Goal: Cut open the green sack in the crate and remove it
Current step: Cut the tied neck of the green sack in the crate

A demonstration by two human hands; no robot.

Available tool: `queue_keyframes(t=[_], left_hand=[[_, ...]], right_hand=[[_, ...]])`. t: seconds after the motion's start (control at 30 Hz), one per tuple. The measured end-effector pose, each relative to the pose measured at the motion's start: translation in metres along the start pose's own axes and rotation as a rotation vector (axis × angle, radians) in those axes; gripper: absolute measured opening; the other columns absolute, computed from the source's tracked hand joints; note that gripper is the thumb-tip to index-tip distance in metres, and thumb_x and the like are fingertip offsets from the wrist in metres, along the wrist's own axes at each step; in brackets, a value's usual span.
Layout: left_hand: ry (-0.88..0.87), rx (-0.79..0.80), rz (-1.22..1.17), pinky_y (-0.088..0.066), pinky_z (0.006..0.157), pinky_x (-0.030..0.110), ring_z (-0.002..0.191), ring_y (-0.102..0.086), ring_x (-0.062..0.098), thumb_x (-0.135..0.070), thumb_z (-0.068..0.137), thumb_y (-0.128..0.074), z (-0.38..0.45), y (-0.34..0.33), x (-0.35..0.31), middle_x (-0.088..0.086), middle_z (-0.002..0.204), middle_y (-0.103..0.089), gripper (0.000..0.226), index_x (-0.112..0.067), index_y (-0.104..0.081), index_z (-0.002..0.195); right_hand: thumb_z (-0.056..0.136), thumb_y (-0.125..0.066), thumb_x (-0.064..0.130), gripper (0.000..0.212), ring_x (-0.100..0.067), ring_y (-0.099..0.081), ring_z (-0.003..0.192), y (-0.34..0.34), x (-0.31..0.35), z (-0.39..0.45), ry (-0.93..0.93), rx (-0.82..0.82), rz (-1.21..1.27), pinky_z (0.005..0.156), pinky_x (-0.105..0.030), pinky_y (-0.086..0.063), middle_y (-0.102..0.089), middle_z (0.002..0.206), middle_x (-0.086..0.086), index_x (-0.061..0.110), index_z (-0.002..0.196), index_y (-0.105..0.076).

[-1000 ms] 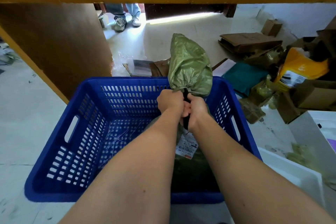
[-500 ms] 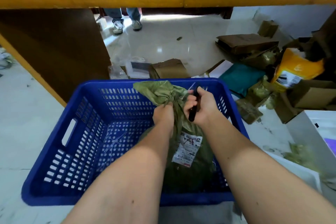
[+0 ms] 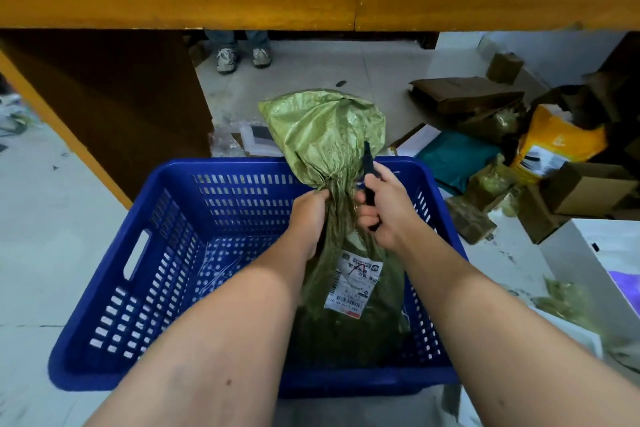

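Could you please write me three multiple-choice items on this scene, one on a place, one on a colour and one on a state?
1. Where does the green sack stand?
A. on the floor
B. in the crate
C. on a cardboard box

2. What colour is the crate?
A. red
B. grey
C. blue

3. What does the right hand hold?
A. a dark cutter
B. nothing
C. a white label

Answers:
1 B, its lower part sits inside the crate walls.
2 C, the slotted walls are blue.
3 A, its fingers close on the cutter beside the neck, which the left hand grips.
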State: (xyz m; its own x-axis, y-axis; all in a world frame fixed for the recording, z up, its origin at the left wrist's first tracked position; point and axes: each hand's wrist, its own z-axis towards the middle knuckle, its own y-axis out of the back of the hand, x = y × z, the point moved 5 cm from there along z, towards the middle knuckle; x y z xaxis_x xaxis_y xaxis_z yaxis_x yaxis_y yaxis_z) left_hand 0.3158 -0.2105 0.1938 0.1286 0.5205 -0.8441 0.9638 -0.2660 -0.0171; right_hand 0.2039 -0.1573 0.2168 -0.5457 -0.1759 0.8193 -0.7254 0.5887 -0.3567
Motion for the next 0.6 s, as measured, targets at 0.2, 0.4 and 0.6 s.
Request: queue_keyframes(t=[0.2, 0.4, 0.6], left_hand=[[-0.038, -0.037, 0.080, -0.045, 0.076, 0.031, 0.096, -0.063, 0.029, -0.028, 0.099, -0.044, 0.004, 0.012, -0.002, 0.008, 0.095, -0.069, 0.028, -0.014, -0.068, 0.102], [0.007, 0.020, 0.089, -0.048, 0.079, 0.032, 0.096, -0.066, 0.029, -0.031, 0.099, -0.045, 0.007, 0.016, -0.001, 0.011, 0.105, -0.072, 0.034, -0.012, -0.069, 0.113], [0.050, 0.094, 0.135, -0.048, 0.101, 0.044, 0.104, -0.068, 0.032, -0.037, 0.093, -0.048, 0.004, 0.017, 0.000, 0.013, 0.108, -0.075, 0.038, -0.015, -0.070, 0.115]], right_hand=[[0.093, -0.027, -0.013, 0.046, -0.008, -0.031, 0.048, 0.003, 0.001, -0.008, 0.096, -0.047, -0.210, 0.041, -0.021, -0.024, -0.057, 0.085, -0.008, 0.024, 0.111, -0.046], [0.085, -0.058, 0.007, 0.015, -0.015, -0.045, 0.058, 0.029, 0.009, -0.002, 0.222, -0.334, -0.436, 0.053, -0.031, -0.037, -0.055, 0.078, -0.005, 0.021, 0.091, -0.053], [0.078, -0.074, 0.021, 0.017, -0.014, -0.050, 0.056, 0.033, 0.001, -0.001, 0.128, -0.313, -0.471, 0.050, -0.027, -0.039, -0.060, 0.070, -0.002, 0.011, 0.089, -0.065]])
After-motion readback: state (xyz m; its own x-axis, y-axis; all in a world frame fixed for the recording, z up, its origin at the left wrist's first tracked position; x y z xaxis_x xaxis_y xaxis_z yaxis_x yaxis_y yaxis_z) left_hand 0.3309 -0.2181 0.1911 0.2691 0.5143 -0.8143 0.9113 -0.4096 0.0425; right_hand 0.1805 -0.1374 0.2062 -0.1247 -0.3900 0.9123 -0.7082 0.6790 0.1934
